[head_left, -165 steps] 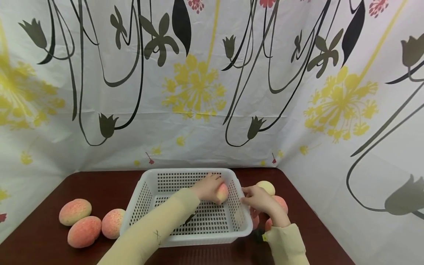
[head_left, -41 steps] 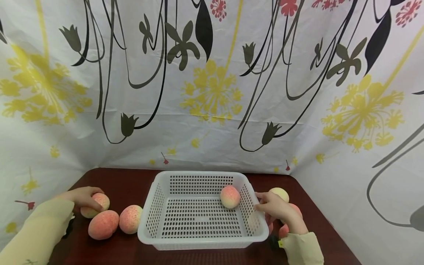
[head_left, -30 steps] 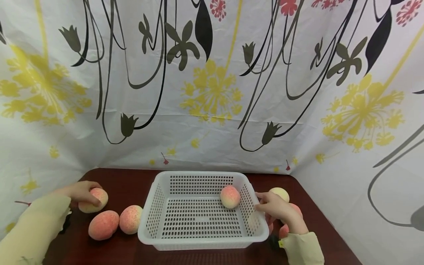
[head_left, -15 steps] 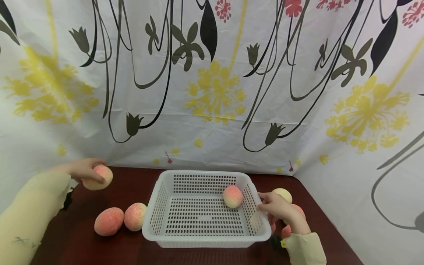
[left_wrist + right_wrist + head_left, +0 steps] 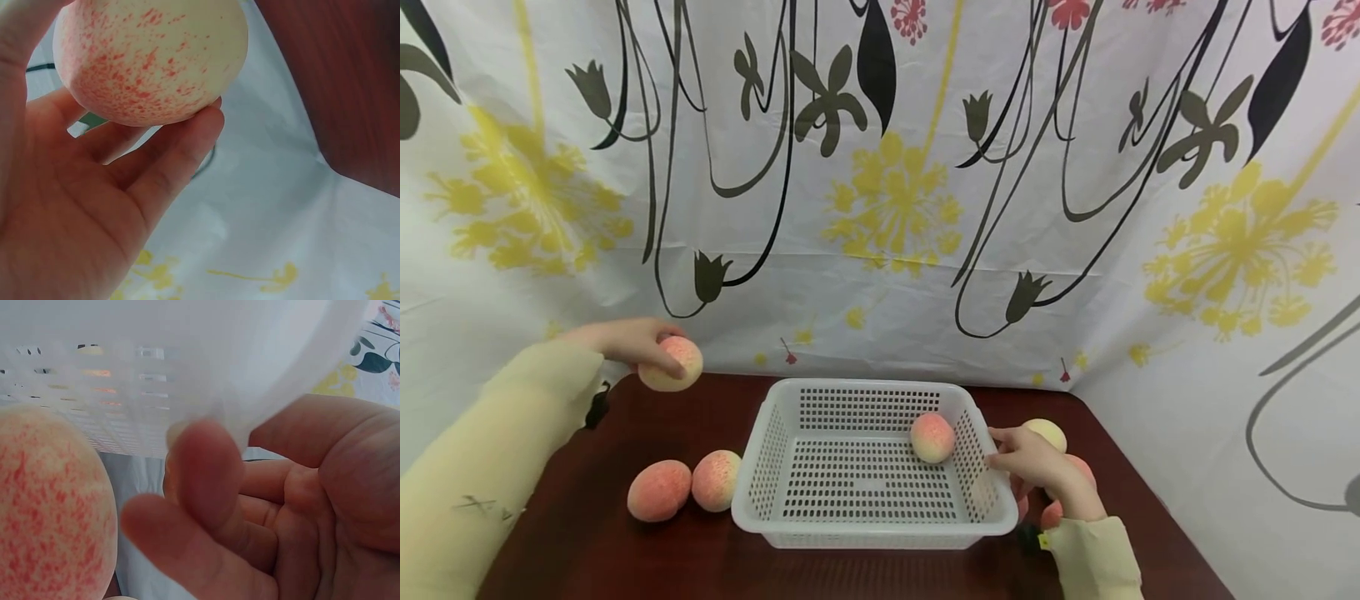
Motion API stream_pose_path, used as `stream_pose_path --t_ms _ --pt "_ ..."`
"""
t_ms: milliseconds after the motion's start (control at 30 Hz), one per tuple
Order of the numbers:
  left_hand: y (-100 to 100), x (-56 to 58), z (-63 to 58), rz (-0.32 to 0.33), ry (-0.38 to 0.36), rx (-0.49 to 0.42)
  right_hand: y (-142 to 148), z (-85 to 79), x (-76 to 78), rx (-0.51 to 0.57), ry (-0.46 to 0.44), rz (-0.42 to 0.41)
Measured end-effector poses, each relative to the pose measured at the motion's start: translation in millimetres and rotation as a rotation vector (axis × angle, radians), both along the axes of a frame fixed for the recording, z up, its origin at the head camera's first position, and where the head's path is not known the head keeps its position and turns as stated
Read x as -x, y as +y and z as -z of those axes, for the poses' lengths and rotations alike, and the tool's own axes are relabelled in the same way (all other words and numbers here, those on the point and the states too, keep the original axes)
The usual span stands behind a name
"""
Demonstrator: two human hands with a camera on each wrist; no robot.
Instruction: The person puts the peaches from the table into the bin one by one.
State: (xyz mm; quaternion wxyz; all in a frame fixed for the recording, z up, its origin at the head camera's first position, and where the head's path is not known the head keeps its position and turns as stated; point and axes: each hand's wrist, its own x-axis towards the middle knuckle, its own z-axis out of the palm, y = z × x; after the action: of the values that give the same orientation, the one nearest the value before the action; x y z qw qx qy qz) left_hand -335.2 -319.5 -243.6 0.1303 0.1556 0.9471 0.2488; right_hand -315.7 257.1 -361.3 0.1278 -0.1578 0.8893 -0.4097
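Note:
In the head view my left hand (image 5: 632,340) holds a pink and pale-yellow peach (image 5: 691,357) above the back left of the table. The left wrist view shows its fingers and thumb around that peach (image 5: 156,59). A white plastic basket (image 5: 868,535) with slotted walls stands mid-table, one peach (image 5: 932,438) lying in its right part. My right hand (image 5: 1037,460) grips the basket's right rim; the right wrist view has its fingertips under the rim and the thumb over it. Two more peaches, a redder one (image 5: 659,491) and a paler one (image 5: 715,481), lie left of the basket.
Several peaches, among them a yellowish one (image 5: 1047,432) and a pink one (image 5: 1081,468), sit right of the basket, partly hidden by my right hand. The dark red-brown table (image 5: 700,562) meets a flower-patterned white cloth (image 5: 880,325) behind and at the sides.
My left hand, earlier letting go of a peach in the basket, has picked up the farthest left peach, raised it and moved it rightward. The right hand stays at the rim.

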Motion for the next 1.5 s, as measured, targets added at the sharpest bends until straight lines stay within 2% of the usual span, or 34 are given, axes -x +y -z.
stream_pose_path --t_ms 167,300,500,733,900,1100,1333,1500 --pt "21 2.0 -11.1 0.026 0.003 0.000 0 0.0 -0.2 -0.001 0.007 -0.009" --pt "39 4.9 -15.6 0.041 0.016 0.013 -1 -0.5 -1.1 -0.013 0.009 0.006" --pt "68 15.1 -20.5 0.058 0.049 0.052 -1 -0.2 -1.9 -0.027 0.013 0.033" --pt "110 29.7 -21.6 0.105 0.047 0.049 0 0.4 -1.1 -0.022 0.001 0.065" --pt "139 40.8 -8.8 0.132 0.064 0.036 1 1.7 -0.8 -0.010 0.011 0.041" --pt "172 49.5 10.2 0.121 0.081 0.046 2 3.2 -2.1 -0.002 -0.005 0.038" --pt "210 55.7 29.1 0.107 0.068 0.025 2 2.3 -2.6 0.016 -0.017 0.022" --pt "233 58.6 48.2 0.089 0.085 0.020 2 1.9 -1.0 0.032 -0.039 -0.007"
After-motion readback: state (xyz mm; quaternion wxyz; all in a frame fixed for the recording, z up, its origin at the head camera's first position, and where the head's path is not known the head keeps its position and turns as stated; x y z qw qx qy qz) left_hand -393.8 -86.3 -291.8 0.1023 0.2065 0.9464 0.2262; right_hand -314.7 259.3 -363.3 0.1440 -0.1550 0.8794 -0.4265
